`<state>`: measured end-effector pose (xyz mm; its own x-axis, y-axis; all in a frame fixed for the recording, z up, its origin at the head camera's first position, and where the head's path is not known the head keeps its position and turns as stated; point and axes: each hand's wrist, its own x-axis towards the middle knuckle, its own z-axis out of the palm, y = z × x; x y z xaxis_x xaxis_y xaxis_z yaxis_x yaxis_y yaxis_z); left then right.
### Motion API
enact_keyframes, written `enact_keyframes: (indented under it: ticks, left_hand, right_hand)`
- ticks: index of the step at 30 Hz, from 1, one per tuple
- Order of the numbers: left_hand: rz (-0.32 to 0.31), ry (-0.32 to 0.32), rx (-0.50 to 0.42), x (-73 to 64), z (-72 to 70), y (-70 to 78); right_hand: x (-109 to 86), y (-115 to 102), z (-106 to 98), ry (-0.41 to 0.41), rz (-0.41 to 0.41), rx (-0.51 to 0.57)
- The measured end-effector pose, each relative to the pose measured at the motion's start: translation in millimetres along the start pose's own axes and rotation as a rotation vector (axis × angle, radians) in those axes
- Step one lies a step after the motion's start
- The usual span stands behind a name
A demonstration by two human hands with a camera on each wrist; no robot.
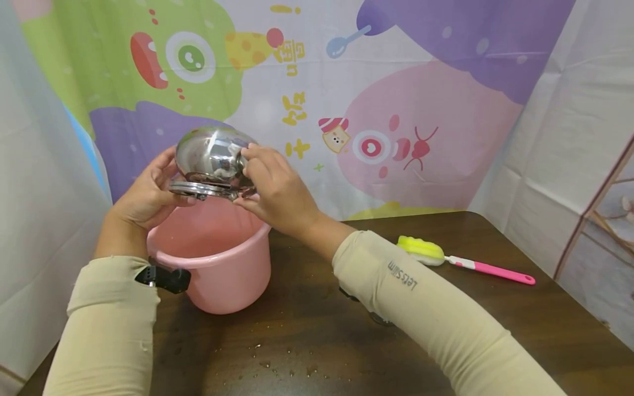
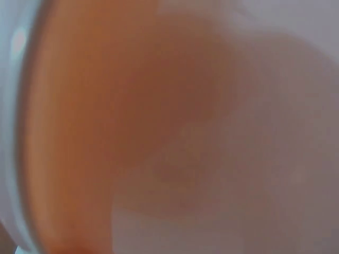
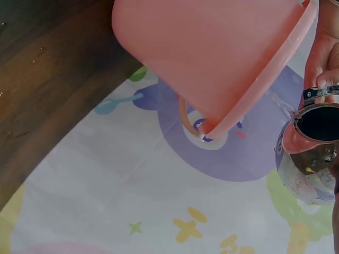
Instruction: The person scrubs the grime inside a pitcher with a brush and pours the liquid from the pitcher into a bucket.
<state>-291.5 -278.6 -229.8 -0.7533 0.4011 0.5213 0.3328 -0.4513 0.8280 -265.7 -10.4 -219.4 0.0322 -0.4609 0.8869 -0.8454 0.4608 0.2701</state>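
Note:
A shiny steel pot (image 1: 210, 154) is held tilted, mouth downward, above the back of a pink bucket (image 1: 233, 278). My left hand (image 1: 143, 195) grips it at the rim, thumb below and fingers behind. On the other side my right hand (image 1: 282, 192) holds the pot's wall, fingertips on top and thumb under. In the right wrist view the pot (image 3: 304, 169) shows its dark round opening, with a metal clasp or hinge at the rim beside the left hand (image 3: 323, 61). Blurred skin and pink fill the left wrist view.
A yellow-and-white sponge brush (image 1: 421, 250) with a pink handle lies at right on the dark wooden table (image 1: 317, 297). Water drops (image 1: 264, 363) dot the table's front. A cartoon-printed cloth (image 1: 317, 71) hangs behind.

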Motion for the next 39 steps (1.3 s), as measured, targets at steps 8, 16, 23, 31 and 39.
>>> enact_keyframes:
  ticks: [8,16,23,31,39]
  left_hand:
    - [0.034,0.005,0.024,0.2,2.0,-2.4]
    - [0.104,-0.004,-0.033,0.0,2.5,-4.5]
    - [0.152,-0.055,-0.133,2.2,4.0,-6.1]
    - [0.173,-0.052,-0.159,3.5,6.5,-7.1]
    - [0.146,-0.032,-0.141,2.2,5.0,-10.4]
  right_hand:
    - [-0.3,0.6,0.3,0.018,-0.062,-0.025]
    - [0.8,1.4,0.4,0.057,-0.128,-0.059]
    - [1.9,1.8,1.5,0.126,-0.198,-0.082]
    - [-0.1,2.0,0.6,0.131,-0.208,-0.085]
    - [-5.5,2.4,1.4,0.111,-0.17,-0.096]
